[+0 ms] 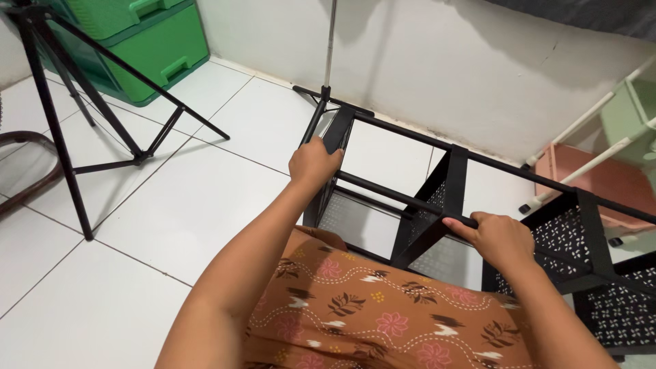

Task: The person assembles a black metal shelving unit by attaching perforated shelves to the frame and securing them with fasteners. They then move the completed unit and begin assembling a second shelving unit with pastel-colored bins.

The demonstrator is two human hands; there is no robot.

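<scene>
- While it lies on its side on the white tile floor near the wall, the black metal rack with 3 perforated shelves needs both ends moved together, or it may twist.
- Tripod stands well apart to the left; green plastic drawers behind it.
- Left hand, fingers closed over the end shelf's corner; best kept low on the frame.
- Right hand, fingers wrapped round the near black rail; a firm grip there looks wise.
</scene>
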